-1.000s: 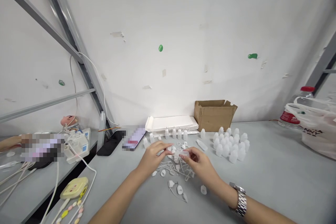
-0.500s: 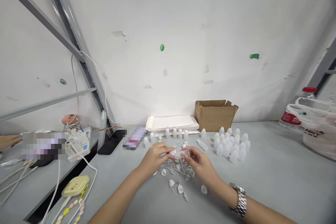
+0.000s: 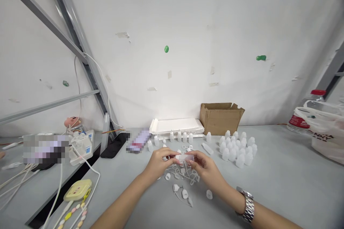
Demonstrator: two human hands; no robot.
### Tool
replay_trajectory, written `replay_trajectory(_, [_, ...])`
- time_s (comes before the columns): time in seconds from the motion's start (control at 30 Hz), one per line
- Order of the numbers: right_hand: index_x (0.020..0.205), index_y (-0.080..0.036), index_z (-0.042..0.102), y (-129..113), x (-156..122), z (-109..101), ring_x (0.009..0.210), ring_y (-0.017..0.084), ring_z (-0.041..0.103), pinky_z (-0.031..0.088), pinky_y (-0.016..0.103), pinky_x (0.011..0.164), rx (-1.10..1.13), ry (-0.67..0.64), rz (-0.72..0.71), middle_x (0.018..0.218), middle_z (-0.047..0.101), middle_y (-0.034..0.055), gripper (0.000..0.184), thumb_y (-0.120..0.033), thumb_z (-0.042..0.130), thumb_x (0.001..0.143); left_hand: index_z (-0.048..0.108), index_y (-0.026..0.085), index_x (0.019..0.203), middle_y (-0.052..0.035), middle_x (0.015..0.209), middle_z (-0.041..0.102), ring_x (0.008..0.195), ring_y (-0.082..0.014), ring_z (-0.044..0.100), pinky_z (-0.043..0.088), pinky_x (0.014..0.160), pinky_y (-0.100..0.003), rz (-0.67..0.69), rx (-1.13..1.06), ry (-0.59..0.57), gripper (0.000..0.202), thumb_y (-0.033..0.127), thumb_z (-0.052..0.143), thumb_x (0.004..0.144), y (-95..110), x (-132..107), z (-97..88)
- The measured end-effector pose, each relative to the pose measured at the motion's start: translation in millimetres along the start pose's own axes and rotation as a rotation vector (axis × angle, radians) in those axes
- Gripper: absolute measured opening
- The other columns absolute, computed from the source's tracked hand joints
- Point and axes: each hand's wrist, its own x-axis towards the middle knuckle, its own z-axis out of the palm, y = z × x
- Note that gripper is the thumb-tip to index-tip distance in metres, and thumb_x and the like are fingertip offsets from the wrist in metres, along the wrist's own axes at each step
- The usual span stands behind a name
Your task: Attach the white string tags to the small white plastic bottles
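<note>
Between my two hands lies a small translucent plastic bottle (image 3: 187, 157), held sideways above the table. My right hand (image 3: 205, 168) pinches its body between thumb and fingers. At the bottle's left end, my left hand (image 3: 159, 162) pinches a small white cap (image 3: 177, 157); whether it is fully seated I cannot tell. Below the hands is a loose pile of white caps with looped straps (image 3: 192, 178). Nearer to me lie a few separate caps (image 3: 185, 194) and a single cap (image 3: 209, 194) by my right wrist.
Uncapped bottles (image 3: 238, 148) stand grouped at right. Several bottles with thin tips (image 3: 179, 136) stand before white flat packs (image 3: 177, 126). One bottle (image 3: 208, 148) lies down. Also present: a cardboard box (image 3: 221, 120), a black phone (image 3: 114, 146), cables, a power strip (image 3: 83, 146), a plastic bag (image 3: 329, 136).
My hands keep their pinch on the bottle and cap, with the bottle turned slightly more into view. At far left, another person's hand has drawn back almost out of view.
</note>
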Motion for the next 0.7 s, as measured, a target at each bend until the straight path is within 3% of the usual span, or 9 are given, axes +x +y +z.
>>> replay_trajectory(0.13, [0.085, -0.02, 0.06, 0, 2, -3, 0.061, 0.016, 0.054, 0.041, 0.027, 0.058, 0.023, -0.043, 0.006, 0.067, 0.06, 0.0004, 0.02, -0.037, 0.059, 0.074, 0.072, 0.022, 0.074, -0.0033, 0.07, 0.067, 0.066, -0.0161, 0.058, 0.046, 0.063, -0.026, -0.012, 0.012, 0.016, 0.012, 0.03, 0.063, 0.07, 3, -2, 1.1])
replay_trajectory(0.23, [0.071, -0.019, 0.057, 5, 6, -3, 0.05, 0.014, 0.051, 0.039, 0.025, 0.051, 0.051, -0.074, 0.065, 0.054, 0.056, -0.0014, 0.032, -0.051, 0.057, 0.074, 0.071, 0.023, 0.077, -0.0044, 0.069, 0.068, 0.067, -0.0167, 0.058, 0.045, 0.065, -0.028, 0.137, 0.079, 0.038, 0.016, 0.032, 0.059, 0.075, 3, -5, 4.2])
replay_trajectory(0.33, [0.059, -0.019, 0.051, 12, 11, -3, 0.036, 0.011, 0.042, 0.032, 0.023, 0.04, 0.057, -0.117, 0.179, 0.04, 0.049, -0.0025, 0.05, -0.065, 0.042, 0.077, 0.07, 0.021, 0.083, -0.006, 0.067, 0.067, 0.065, -0.0172, 0.057, 0.045, 0.065, -0.03, 0.299, 0.138, 0.088, 0.02, 0.034, 0.056, 0.078, 2, -9, 8.8])
replay_trajectory(0.4, [0.055, -0.019, 0.049, 15, 14, -3, 0.032, 0.01, 0.038, 0.029, 0.023, 0.037, 0.027, -0.105, 0.201, 0.038, 0.046, -0.0027, 0.055, -0.068, 0.038, 0.076, 0.07, 0.019, 0.084, -0.0066, 0.067, 0.067, 0.064, -0.0174, 0.056, 0.045, 0.064, -0.03, 0.321, 0.145, 0.109, 0.02, 0.033, 0.057, 0.077, 3, -10, 11.8])
replay_trajectory(0.47, [0.057, -0.018, 0.05, 14, 16, -4, 0.034, 0.009, 0.037, 0.03, 0.023, 0.038, 0.0, -0.063, 0.168, 0.039, 0.046, -0.0033, 0.053, -0.068, 0.042, 0.074, 0.071, 0.019, 0.082, -0.0058, 0.067, 0.067, 0.064, -0.0171, 0.057, 0.045, 0.064, -0.029, 0.247, 0.1, 0.106, 0.017, 0.03, 0.059, 0.076, 5, -10, 13.8])
replay_trajectory(0.57, [0.075, -0.018, 0.058, 7, 15, -6, 0.041, 0.011, 0.042, 0.035, 0.024, 0.043, 0.024, -0.017, 0.107, 0.046, 0.048, -0.004, 0.048, -0.065, 0.05, 0.07, 0.072, 0.02, 0.077, -0.004, 0.069, 0.066, 0.065, -0.0164, 0.058, 0.046, 0.063, -0.027, 0.023, -0.041, 0.103, 0.012, 0.024, 0.062, 0.071, 8, -8, 14.9])
replay_trajectory(0.7, [0.094, -0.02, 0.056, -6, 12, -10, 0.056, 0.015, 0.052, 0.042, 0.027, 0.057, 0.09, -0.078, 0.039, 0.061, 0.056, -0.0014, 0.04, -0.055, 0.054, 0.075, 0.071, 0.019, 0.071, -0.0032, 0.073, 0.068, 0.062, -0.0159, 0.059, 0.048, 0.059, -0.025, -0.224, -0.28, 0.106, 0.009, 0.02, 0.065, 0.065, 7, -3, 14.9])
